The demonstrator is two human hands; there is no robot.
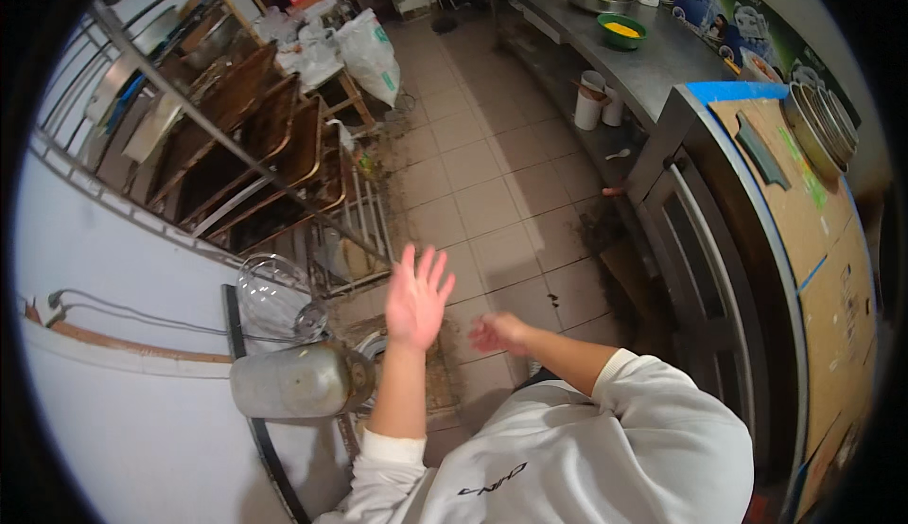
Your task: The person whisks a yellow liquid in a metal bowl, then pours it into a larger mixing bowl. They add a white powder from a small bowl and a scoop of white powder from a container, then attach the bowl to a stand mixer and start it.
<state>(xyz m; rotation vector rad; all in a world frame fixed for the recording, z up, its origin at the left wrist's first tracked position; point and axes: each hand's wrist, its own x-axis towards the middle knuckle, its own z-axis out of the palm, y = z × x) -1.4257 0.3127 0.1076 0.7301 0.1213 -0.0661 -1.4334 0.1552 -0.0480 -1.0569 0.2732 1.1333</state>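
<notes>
My left hand [417, 300] is raised in front of me over the tiled floor [489, 226], palm showing and fingers spread, with nothing in it. Lower and to its right is my right hand [500, 334], slightly blurred, its fingers loosely bent and apart. No object shows in it. The two hands do not touch each other or anything else. Nearest to my left forearm is a rounded, dull metal body [294, 382] by the white wall, with a wire cage [273, 293] just beyond it.
On the left, a metal rack [177, 95] holds dark baking trays [284, 141]. White plastic sacks [369, 56] stand farther back. At right are a metal-doored cabinet [699, 261] topped with cardboard [816, 219], stacked round pans [823, 130], and a steel counter [674, 56] bearing a green bowl [622, 40].
</notes>
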